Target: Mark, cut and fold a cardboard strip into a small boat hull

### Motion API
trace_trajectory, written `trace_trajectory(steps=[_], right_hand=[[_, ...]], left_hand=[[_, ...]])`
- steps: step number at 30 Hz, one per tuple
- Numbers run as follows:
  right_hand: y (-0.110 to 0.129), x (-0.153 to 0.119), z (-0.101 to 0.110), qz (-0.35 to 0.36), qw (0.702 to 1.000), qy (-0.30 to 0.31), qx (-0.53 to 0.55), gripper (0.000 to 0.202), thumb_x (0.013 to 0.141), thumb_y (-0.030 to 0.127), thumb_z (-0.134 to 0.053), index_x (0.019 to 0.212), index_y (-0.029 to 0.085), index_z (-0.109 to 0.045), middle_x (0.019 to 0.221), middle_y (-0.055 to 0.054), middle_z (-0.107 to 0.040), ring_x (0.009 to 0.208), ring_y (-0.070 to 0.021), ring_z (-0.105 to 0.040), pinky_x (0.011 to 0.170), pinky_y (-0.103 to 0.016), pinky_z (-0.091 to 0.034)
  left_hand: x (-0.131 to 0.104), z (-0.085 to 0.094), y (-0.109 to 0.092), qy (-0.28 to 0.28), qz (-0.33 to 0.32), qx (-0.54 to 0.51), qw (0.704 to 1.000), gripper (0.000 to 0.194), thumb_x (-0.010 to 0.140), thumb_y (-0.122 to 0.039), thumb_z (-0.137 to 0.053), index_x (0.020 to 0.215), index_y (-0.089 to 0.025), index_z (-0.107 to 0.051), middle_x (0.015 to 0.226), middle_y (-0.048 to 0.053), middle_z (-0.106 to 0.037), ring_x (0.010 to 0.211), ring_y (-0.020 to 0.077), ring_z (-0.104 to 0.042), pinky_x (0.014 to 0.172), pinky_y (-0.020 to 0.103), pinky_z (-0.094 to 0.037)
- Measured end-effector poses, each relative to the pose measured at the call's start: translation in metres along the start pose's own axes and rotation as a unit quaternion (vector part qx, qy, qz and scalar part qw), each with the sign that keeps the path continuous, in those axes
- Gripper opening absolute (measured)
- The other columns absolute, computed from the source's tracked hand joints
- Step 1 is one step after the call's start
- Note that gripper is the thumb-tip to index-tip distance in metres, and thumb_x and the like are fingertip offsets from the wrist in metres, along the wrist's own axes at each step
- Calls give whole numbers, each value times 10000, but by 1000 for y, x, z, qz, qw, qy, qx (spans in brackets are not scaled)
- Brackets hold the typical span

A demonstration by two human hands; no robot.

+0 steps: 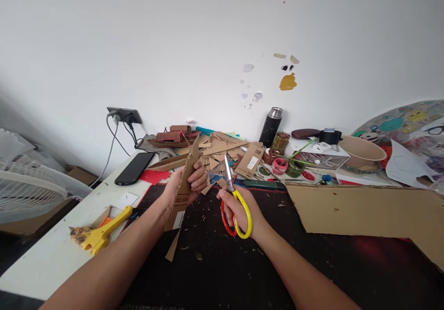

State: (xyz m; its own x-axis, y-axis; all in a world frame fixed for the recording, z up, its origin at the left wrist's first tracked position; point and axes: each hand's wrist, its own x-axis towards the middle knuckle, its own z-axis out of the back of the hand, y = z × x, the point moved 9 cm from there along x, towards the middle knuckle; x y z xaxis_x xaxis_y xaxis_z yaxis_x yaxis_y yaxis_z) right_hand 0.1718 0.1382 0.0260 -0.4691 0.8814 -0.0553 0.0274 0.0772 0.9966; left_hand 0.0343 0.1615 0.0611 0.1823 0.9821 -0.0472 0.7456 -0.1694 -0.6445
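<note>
My left hand (pixel 197 178) is closed around a narrow strip of brown cardboard (pixel 181 197), held tilted upright above the dark mat (pixel 222 273). A thin cardboard sliver (pixel 173 246) shows just under the strip's lower end. In my right hand (pixel 244 208) is a pair of scissors (pixel 229 176) with one yellow and one red handle. Their blades point up and away from me, close together, and stand apart from the cardboard strip. Small scraps are scattered over the mat between and below my hands.
A heap of cardboard scraps (pixel 222 144) lies at the back, beside a brown model boat (pixel 169 139). Paint jars (pixel 279 165) and a black flask (pixel 271 127) stand behind. On the left are a phone (pixel 134 168), a yellow glue gun (pixel 104 233) and a fan (pixel 31 192). Large cardboard (pixel 347 208) covers the right.
</note>
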Motion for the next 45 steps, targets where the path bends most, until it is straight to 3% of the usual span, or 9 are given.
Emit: trace_trajectory(steps=[5,8,10,14,18,28,36,42,45], right_hand=[[1,-1,1,1,1000,-12,11,559,869,760,-675,919,211,-587,412,94,-485,322,-112,-432,369,-211,-356],[3,0,6,5,999,-34,24,612,862,806,-668,944,202,-614,412,90,-485,322,-113,-431,367,-213,-356],[7,0,11,13,998,-55,33,657,855,845,-652,956,196,-626,421,84,-493,326,-115,-441,366,-214,-361],[13,1,22,27,994,-93,49,666,847,857,-657,951,200,-619,437,82,-501,336,-115,-459,366,-210,-375],[16,1,26,34,993,-102,46,617,860,820,-671,959,215,-595,449,87,-511,341,-115,-463,366,-205,-380],[10,5,29,43,993,-109,29,451,882,651,-702,926,233,-538,438,100,-495,330,-113,-434,361,-205,-357],[17,6,39,62,990,-126,25,474,850,661,-710,921,235,-515,433,113,-474,322,-107,-420,350,-203,-350],[22,6,43,67,989,-129,24,494,839,679,-721,930,236,-522,453,117,-475,325,-107,-432,340,-201,-360],[21,7,42,63,991,-117,28,511,847,701,-719,940,232,-541,466,111,-493,331,-105,-440,344,-197,-365]], left_hand=[[-2,11,-1,-60,-49,167,983,290,907,-378,-751,756,-192,-587,516,-59,-418,443,96,-338,438,214,-294],[-7,18,-6,-119,-85,319,936,444,878,-624,-769,863,-189,-682,703,13,-648,623,157,-546,576,253,-442],[-10,13,-9,-117,-106,404,901,495,885,-692,-730,915,-199,-700,824,25,-693,752,190,-593,695,284,-487],[-15,-5,-16,-84,-165,529,828,493,940,-685,-654,806,-211,-635,778,0,-610,748,183,-531,717,288,-441],[-19,-14,-16,-75,-206,565,795,397,977,-571,-641,798,-217,-637,749,-3,-587,720,180,-512,697,285,-405],[-19,-19,0,-41,-158,552,817,360,921,-534,-729,769,-214,-660,689,-5,-584,664,169,-474,625,254,-371],[-13,-12,16,32,-26,514,857,534,915,-694,-683,714,-202,-628,634,-17,-499,552,137,-412,495,237,-314],[-20,-18,31,142,60,524,838,365,918,-529,-770,774,-197,-724,666,-4,-549,562,132,-432,496,230,-326],[-19,-15,33,137,80,504,849,327,913,-506,-786,833,-190,-764,663,0,-578,502,108,-439,452,218,-320]])
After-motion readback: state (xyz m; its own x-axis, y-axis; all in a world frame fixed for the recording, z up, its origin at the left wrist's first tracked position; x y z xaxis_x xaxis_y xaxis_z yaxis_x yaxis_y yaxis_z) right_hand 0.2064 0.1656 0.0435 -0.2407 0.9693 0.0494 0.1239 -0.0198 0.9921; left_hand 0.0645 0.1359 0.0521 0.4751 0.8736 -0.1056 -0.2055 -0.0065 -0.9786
